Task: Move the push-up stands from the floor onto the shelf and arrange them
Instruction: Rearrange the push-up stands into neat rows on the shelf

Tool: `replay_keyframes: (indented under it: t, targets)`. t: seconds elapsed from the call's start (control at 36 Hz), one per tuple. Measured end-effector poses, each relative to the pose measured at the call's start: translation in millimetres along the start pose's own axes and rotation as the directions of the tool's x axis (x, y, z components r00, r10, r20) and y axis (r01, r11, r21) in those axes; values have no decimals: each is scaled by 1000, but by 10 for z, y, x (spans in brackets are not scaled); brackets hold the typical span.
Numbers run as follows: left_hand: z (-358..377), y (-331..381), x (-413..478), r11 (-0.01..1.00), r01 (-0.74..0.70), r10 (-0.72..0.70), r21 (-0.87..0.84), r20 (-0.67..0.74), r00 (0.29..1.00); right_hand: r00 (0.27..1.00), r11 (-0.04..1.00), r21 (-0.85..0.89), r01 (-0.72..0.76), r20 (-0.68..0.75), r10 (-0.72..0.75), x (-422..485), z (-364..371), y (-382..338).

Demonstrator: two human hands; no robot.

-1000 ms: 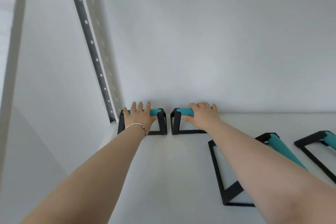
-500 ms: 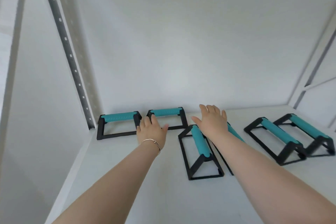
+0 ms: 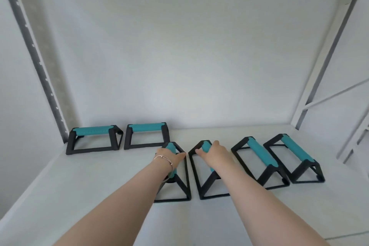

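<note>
Several black push-up stands with teal grips stand on the white shelf (image 3: 79, 195). Two sit side by side against the back wall at the left: the corner stand (image 3: 92, 140) and the one beside it (image 3: 146, 136). Two more stand lengthwise at the right, one stand (image 3: 259, 162) beside the far-right stand (image 3: 293, 158). My left hand (image 3: 169, 157) wraps the teal grip of the left middle stand (image 3: 177, 185). My right hand (image 3: 215, 154) wraps the grip of the right middle stand (image 3: 205, 183).
A perforated grey upright (image 3: 34, 60) rises at the shelf's back left corner. Another grey post (image 3: 329, 52) and a diagonal brace stand at the right end. The white back wall (image 3: 189, 56) closes the shelf behind the stands.
Both hands left the two stands by the back wall, drew back toward me and closed on the grips of the two middle stands. My view swung right and widened.
</note>
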State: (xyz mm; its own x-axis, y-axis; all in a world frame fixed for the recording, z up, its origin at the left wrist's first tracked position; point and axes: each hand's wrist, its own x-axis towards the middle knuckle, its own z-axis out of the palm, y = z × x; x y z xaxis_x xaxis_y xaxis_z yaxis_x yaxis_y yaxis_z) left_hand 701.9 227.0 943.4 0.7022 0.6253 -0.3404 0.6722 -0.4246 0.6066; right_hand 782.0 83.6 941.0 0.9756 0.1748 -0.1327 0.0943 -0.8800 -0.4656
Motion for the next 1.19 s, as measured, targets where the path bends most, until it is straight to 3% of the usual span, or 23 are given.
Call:
replay_keyframes:
  t: [0.14,0.39,0.5,0.61,0.75,1.0,1.19]
  targets:
    - [39,34,-124,959,101,-80,-263,91,993,982,958,276,-80,185,29,47,-20,34]
    - [-120,-139,-229,997,31,-29,-67,26,999,944,935,355,1,308,-118,88,-132,134]
    - [-475,-384,-265,993,-77,76,88,11,997,930,943,284,174,267,-252,98,-187,73]
    - [-937,-664,-396,968,-137,137,209,13,990,890,922,89,377,239,-387,67,-264,-144]
    - [-1462,-1075,-430,868,-172,192,465,4,981,830,845,-26,534,203,-519,-12,-158,-470]
    - [-1991,-1708,-39,816,-183,230,549,-18,973,740,752,-68,656,255,-623,-203,410,-1072]
    - [-2096,-1998,380,756,-239,279,609,30,960,741,723,-166,671,196,-643,-251,800,-1409]
